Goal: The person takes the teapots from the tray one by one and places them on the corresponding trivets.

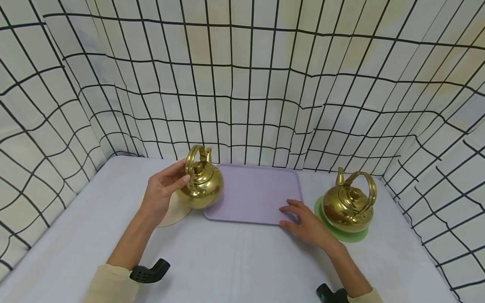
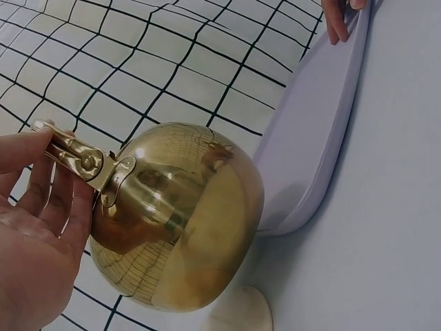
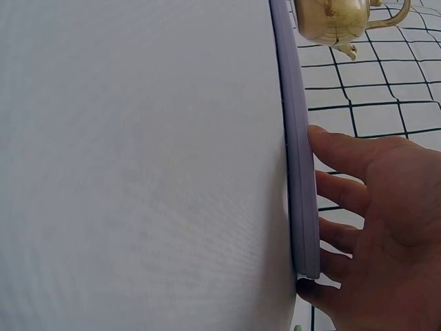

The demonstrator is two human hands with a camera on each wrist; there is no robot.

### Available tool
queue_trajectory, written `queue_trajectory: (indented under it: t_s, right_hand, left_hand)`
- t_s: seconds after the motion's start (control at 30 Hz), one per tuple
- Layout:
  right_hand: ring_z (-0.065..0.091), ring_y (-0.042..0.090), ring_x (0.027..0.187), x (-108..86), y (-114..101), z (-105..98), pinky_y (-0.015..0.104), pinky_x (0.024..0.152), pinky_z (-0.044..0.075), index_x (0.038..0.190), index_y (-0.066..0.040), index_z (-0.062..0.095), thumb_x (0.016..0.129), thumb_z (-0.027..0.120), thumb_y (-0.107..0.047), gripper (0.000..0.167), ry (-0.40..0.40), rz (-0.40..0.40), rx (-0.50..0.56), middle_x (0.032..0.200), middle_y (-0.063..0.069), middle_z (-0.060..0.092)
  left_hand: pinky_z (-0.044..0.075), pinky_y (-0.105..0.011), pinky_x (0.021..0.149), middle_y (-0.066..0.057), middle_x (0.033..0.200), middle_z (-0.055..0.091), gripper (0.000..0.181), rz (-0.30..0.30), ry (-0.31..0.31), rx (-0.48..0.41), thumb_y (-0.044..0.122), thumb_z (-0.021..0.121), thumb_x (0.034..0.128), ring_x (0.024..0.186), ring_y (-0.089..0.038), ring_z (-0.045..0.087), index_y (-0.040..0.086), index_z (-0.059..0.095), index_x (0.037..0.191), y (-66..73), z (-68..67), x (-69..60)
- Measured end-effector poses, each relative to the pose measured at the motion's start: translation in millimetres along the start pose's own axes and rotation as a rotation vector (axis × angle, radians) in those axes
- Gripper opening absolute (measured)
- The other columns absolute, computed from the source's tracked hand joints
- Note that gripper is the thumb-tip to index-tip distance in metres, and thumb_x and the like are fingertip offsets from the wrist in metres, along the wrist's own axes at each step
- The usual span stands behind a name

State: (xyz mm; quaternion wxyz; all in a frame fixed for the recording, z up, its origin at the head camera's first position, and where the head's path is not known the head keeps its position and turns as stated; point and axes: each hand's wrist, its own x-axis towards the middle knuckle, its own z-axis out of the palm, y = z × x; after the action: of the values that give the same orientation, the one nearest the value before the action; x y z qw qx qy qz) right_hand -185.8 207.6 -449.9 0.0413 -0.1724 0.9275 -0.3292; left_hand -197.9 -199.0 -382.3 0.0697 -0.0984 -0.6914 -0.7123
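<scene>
My left hand point(image 1: 161, 191) grips the upright handle of a shiny brass kettle point(image 1: 204, 185), thumb on the near side. In the left wrist view the kettle point(image 2: 179, 221) hangs tilted above the table, between a round cream mat point(image 1: 176, 212) and a lilac tray point(image 1: 257, 193). Over the tray's right front corner lies my right hand point(image 1: 305, 225), its fingers spread and loosely bent. The right wrist view has its thumb point(image 3: 337, 150) at the tray's rim point(image 3: 298, 138); whether the fingers press on it I cannot tell. A second brass kettle point(image 1: 347, 204) stands to the right.
Under the second kettle is a round green mat point(image 1: 352, 236). The table point(image 1: 242, 261) wears a white cloth. White walls with a black grid point(image 1: 242, 80) rise behind and at both sides. A black wrist device point(image 1: 149, 272) sits on each forearm.
</scene>
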Motion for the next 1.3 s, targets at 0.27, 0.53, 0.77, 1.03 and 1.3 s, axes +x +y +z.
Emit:
queue_trajectory:
  t_s: [0.27, 0.53, 0.77, 1.03, 1.3]
  right_hand:
    - [0.036, 0.050, 0.152, 0.1, -1.0, -0.7, 0.068, 0.121, 0.032, 0.132, -0.010, 0.069, 0.097, 0.074, -0.029, 0.039, -0.003, 0.002, -0.007, 0.158, 0.024, 0.048]
    - [0.036, 0.049, 0.152, 1.0, -0.1, -0.6, 0.068, 0.121, 0.032, 0.133, -0.010, 0.069, 0.097, 0.074, -0.027, 0.040, -0.002, 0.004, -0.005, 0.158, 0.024, 0.048]
    - [0.035, 0.049, 0.153, 0.2, -0.2, -1.4, 0.068, 0.122, 0.031, 0.132, -0.011, 0.069, 0.097, 0.074, -0.029, 0.040, -0.004, 0.007, 0.000, 0.158, 0.023, 0.048]
    - [0.036, 0.049, 0.152, -0.5, -1.1, -1.9, 0.067, 0.121, 0.033, 0.133, -0.011, 0.069, 0.097, 0.074, -0.029, 0.040, -0.003, 0.007, -0.008, 0.158, 0.023, 0.048]
    - [0.036, 0.049, 0.152, -0.7, -0.5, -1.7, 0.068, 0.121, 0.033, 0.132, -0.011, 0.069, 0.097, 0.074, -0.029, 0.040, -0.002, -0.001, -0.010, 0.157, 0.023, 0.049]
  left_hand:
    - [0.050, -0.014, 0.098, 0.016, 0.122, 0.074, 0.051, 0.013, 0.019, -0.027, 0.005, 0.066, 0.1006, 0.113, -0.001, 0.066, 0.001, 0.052, 0.150, 1.5, -5.4, -3.4]
    - [0.050, -0.012, 0.098, 0.018, 0.120, 0.074, 0.051, 0.019, 0.043, -0.044, 0.004, 0.066, 0.1005, 0.113, 0.000, 0.065, 0.001, 0.053, 0.149, 0.4, -12.7, -5.0]
    - [0.050, -0.013, 0.096, 0.017, 0.120, 0.074, 0.049, 0.031, 0.051, -0.057, 0.004, 0.065, 0.1009, 0.109, 0.000, 0.066, 0.003, 0.055, 0.148, -2.4, -20.8, -7.9]
    - [0.049, -0.012, 0.099, 0.016, 0.120, 0.074, 0.047, 0.018, 0.076, -0.078, 0.003, 0.065, 0.1006, 0.110, -0.001, 0.066, 0.004, 0.057, 0.147, -2.0, -25.2, -11.1]
    - [0.048, -0.013, 0.099, 0.016, 0.118, 0.075, 0.045, 0.036, 0.087, -0.098, 0.000, 0.064, 0.1006, 0.110, 0.000, 0.067, 0.006, 0.060, 0.145, -2.1, -31.8, -14.5]
